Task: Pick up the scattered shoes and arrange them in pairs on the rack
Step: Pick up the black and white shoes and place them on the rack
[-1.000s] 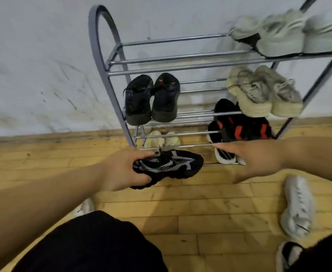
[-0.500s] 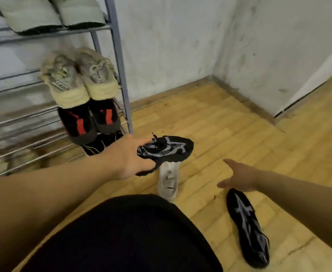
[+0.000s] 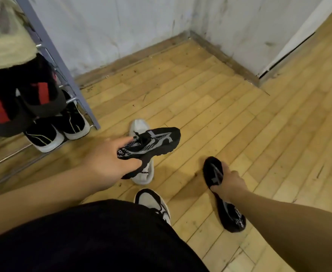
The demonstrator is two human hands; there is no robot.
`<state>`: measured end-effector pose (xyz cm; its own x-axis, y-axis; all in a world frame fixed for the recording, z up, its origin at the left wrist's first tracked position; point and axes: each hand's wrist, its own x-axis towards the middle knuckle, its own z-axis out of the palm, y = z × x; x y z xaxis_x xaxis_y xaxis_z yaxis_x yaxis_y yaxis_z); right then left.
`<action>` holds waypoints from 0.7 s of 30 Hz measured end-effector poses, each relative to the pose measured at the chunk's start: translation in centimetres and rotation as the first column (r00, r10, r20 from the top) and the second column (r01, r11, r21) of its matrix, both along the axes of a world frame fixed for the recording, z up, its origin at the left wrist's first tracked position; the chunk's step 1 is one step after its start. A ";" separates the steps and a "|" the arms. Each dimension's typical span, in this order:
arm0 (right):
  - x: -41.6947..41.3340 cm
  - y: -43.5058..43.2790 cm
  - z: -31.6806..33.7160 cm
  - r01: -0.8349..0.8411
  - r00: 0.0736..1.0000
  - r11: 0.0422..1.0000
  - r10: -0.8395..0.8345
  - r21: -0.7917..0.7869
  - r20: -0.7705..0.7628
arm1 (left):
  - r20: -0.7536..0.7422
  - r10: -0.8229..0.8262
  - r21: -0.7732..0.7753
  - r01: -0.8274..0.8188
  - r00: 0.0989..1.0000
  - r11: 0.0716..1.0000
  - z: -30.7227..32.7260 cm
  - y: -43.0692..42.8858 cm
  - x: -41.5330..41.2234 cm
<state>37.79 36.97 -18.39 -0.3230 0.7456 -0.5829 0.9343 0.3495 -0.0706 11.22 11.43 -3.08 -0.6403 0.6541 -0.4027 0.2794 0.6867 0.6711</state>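
Two black sneakers: at five o'clock the right hand (image 3: 228, 181) curls its fingers round the floor sneaker (image 3: 233, 218). At centre the left hand (image 3: 110, 160) grips the lifted sneaker (image 3: 155, 141) by its collar. At ten o'clock stands the rack (image 3: 60, 62).

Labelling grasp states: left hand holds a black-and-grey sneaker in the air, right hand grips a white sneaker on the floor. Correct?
The head view shows the right hand gripping a matching black sneaker on the floor, not a white one. The white sneaker lies nearer the left hand, which does hold the black-and-grey sneaker in the air.
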 end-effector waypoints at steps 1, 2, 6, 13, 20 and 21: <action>-1.0 0.2 0.6 0.004 0.995 0.999 0.000 0.034 -0.099 | -0.024 0.016 -0.006 -0.016 1.000 1.000 -0.1 -0.1 -0.2; -2.0 0.3 1.1 0.036 0.979 0.998 -0.024 0.058 -0.202 | -0.035 0.037 -0.009 -0.038 0.999 0.999 -0.1 -0.2 -0.4; -4.8 -1.4 1.1 0.079 0.962 0.993 -0.097 -0.082 -0.253 | -0.046 0.086 0.017 -0.085 0.995 0.996 -0.3 -1.7 -1.1; -4.8 -4.5 -1.5 0.096 0.984 0.995 -0.095 0.001 -0.149 | -0.087 0.114 -0.106 -0.123 0.990 0.987 -0.2 -7.3 -2.6; -9.3 -6.4 8.1 0.159 0.854 0.967 -0.236 -0.200 -0.463 | -0.207 0.108 -0.106 -0.132 0.972 0.986 6.5 -13.7 -3.0; -9.8 -7.0 10.6 0.112 0.836 0.975 -0.198 -0.194 -0.512 | -0.235 0.125 -0.082 -0.148 0.964 0.986 8.2 -14.8 -2.9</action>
<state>27.99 30.01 -7.82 -0.4996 0.7293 -0.4675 0.7823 0.1480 -0.6051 8.28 -3.41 5.11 -0.8030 0.5188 -0.2934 0.3163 0.7882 0.5280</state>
